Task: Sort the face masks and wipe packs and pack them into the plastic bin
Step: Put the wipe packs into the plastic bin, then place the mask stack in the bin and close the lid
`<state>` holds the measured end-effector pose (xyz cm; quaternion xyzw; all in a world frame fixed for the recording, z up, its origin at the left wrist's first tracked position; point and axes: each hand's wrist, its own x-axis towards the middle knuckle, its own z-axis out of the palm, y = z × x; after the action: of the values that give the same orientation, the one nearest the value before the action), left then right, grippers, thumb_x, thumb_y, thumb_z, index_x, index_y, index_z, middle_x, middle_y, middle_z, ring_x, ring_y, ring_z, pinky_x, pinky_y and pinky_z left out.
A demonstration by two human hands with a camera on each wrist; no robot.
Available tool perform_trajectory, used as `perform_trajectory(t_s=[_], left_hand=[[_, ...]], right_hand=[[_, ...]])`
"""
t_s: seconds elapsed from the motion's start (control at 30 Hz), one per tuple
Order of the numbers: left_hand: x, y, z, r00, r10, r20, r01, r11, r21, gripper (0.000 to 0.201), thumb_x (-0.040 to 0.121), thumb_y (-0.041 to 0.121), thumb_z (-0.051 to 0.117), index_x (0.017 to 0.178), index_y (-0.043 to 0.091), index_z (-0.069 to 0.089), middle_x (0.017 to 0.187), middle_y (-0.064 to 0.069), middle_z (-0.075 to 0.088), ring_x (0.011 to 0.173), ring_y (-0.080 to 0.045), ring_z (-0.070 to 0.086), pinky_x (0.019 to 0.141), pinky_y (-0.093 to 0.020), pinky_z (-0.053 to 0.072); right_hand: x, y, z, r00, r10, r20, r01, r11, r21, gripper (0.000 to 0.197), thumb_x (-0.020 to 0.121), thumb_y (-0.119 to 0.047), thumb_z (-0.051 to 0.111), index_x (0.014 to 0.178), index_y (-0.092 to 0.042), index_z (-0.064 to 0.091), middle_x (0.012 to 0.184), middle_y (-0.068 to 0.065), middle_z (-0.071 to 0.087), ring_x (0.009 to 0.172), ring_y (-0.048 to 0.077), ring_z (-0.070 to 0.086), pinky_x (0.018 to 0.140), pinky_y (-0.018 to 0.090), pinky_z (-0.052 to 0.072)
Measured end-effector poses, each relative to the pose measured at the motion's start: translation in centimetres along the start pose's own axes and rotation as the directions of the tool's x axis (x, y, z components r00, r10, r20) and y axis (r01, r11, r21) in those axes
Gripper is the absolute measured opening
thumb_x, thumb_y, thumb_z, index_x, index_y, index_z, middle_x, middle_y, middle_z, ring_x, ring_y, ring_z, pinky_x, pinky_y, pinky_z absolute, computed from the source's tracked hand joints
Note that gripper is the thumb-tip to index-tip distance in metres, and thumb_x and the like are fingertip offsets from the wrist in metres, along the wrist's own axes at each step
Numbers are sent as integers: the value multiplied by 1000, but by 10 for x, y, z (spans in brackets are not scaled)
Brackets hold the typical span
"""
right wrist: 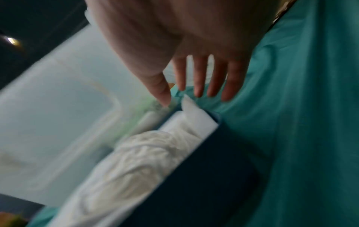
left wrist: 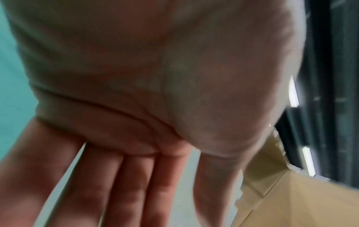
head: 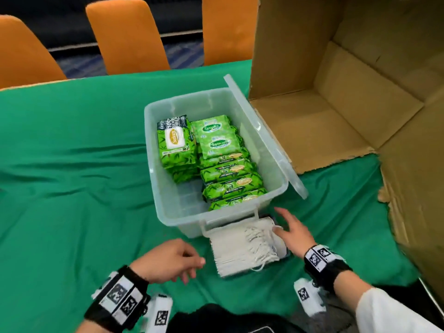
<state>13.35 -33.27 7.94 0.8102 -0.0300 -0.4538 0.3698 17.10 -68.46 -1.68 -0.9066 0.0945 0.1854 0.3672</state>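
- The clear plastic bin (head: 168, 212) stands on the green-draped surface (head: 72, 152), its lid (head: 264, 140) propped up along the right rim.
- Green wipe packs (head: 225, 164) fill the bin's right side in a row; another stack (head: 175, 145) sits at the far left, with bare floor at the near left.
- A stack of white face masks (head: 235, 246) lies in an open dark box just in front of the bin's near wall.
- The right hand (head: 292, 233) is spread, fingers straight, at the right edge of the mask stack; it grips nothing.
- The left hand (head: 168, 260) hovers left of the masks, fingers loosely extended and holding nothing.
- An open cardboard box (head: 348, 92) stands to the right; orange chairs (head: 127, 34) line the far side.
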Motion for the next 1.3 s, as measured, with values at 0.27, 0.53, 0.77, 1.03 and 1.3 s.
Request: perform_trajectory(t_s=[0.27,0.53,0.77,1.03,1.3], left_hand=[[37,-69,77,983,-156,100,185,856,-482,33,106,22,52,135,9,43,125,-24,63,82,-30,74,57,-39,63],[-5,-120,59,972,-193,-131,37,682,-731,39,100,14,58,136,22,46,119,-23,64,91,-36,76,61,-46,63],[-26,-160,67,989,-150,-14,29,285,-958,47,96,12,60,140,21,44,135,-36,52,99,-54,69,73,-49,61],[-106,-170,27,992,-94,-84,-60,240,-969,57,85,33,75,135,10,58,124,-27,68,97,-49,70,66,-47,63],[-175,-136,-37,879,108,-465,-475,297,-828,93,63,40,93,147,33,51,136,-12,65,115,-30,64,94,-59,53]], right_hand=[[-17,-19,34,992,118,48,-121,989,87,13,95,-19,66,97,-31,60,110,7,69,101,28,64,82,32,47],[-72,-61,91,969,23,244,38,969,-242,26,97,-44,58,108,-20,56,85,10,67,56,27,66,41,31,51],[-80,-113,142,924,-129,360,331,741,-584,36,105,-43,33,106,-19,59,109,14,71,98,35,66,76,37,50],[-117,-214,132,793,-403,456,597,369,-712,21,101,-26,39,96,-16,57,94,13,71,84,39,66,64,39,42],[-146,-290,75,681,-711,178,709,578,-404,29,104,-35,40,77,-22,40,66,6,54,61,32,50,57,41,36]])
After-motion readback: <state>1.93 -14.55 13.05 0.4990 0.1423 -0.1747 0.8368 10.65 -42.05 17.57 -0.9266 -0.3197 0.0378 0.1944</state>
